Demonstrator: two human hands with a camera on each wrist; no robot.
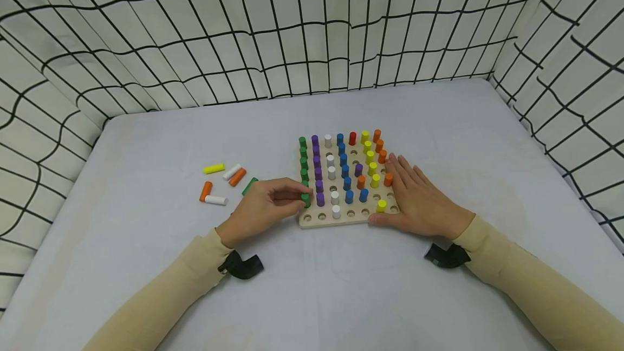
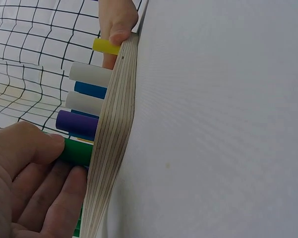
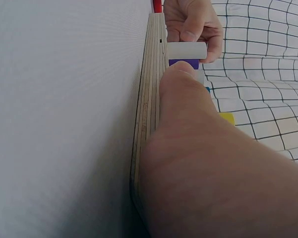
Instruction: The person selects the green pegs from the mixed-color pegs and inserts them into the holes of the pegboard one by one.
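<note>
A wooden pegboard (image 1: 314, 223) stands on the white table, its columns of coloured pegs mostly sorted by colour. My left hand (image 1: 263, 202) pinches a green peg (image 1: 305, 200) between thumb and fingers at the near end of the left, green column. In the left wrist view this green peg (image 2: 78, 152) meets the board's face, beside a purple peg (image 2: 77, 124). Flat along the board's right edge rests my right hand (image 1: 424, 205), fingers straight, thumb at the near corner by a yellow peg (image 1: 381, 206). Its palm hides part of that edge.
Left of the board lie loose pegs: a yellow one (image 1: 214, 168), two white, two orange, and a green one (image 1: 249, 186) partly behind my left hand. White walls with a black grid (image 1: 322, 26) enclose the table's back and sides. Black wrist bands (image 1: 244, 266) hang under both sleeves.
</note>
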